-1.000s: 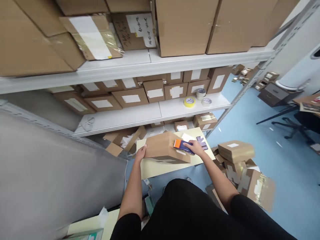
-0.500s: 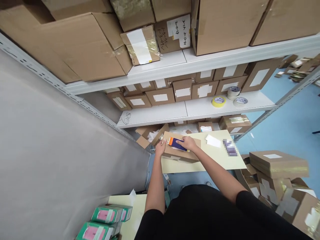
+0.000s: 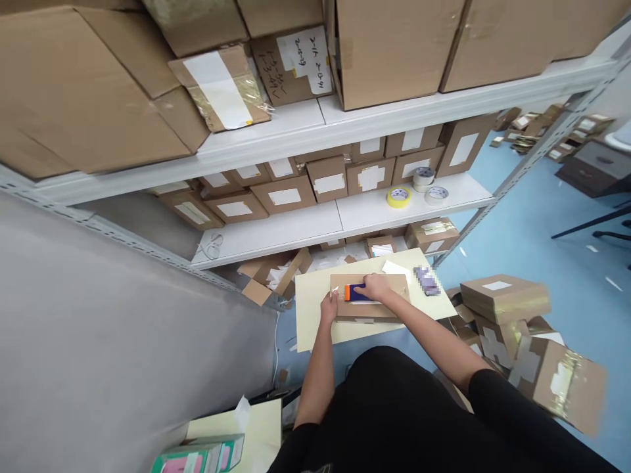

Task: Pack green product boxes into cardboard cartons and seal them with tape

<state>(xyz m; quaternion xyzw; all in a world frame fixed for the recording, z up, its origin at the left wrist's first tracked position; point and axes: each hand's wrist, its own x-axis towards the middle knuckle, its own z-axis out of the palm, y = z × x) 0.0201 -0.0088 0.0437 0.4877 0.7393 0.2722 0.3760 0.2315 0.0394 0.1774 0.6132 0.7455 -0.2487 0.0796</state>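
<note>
A closed cardboard box [image 3: 367,313] lies flat on the pale yellow table [image 3: 311,325]. On its top is a dark blue tool with an orange end [image 3: 355,293], which looks like a tape dispenser. My right hand [image 3: 377,288] is wrapped over its right part, thumb along the blue side, orange end pointing left. At the box's left edge is my left hand [image 3: 328,307], its fingers closed near the orange end. Something thin and shiny shows between that hand and the tool; whether the fingers grip it is too small to tell.
Beyond the table stands a shelf rack [image 3: 276,233] full of cardboard boxes, with a yellow tape roll [image 3: 398,197] on it. A white paper [image 3: 394,268] and a blurred purple item [image 3: 426,280] lie at the table's right. Stacked boxes [image 3: 505,309] stand to the right; an open carton [image 3: 276,272] is at left.
The box has turned to lie squarer to me, and more table shows on its left. Both hands and the blue tool have moved with it. My view has swung to the right.
</note>
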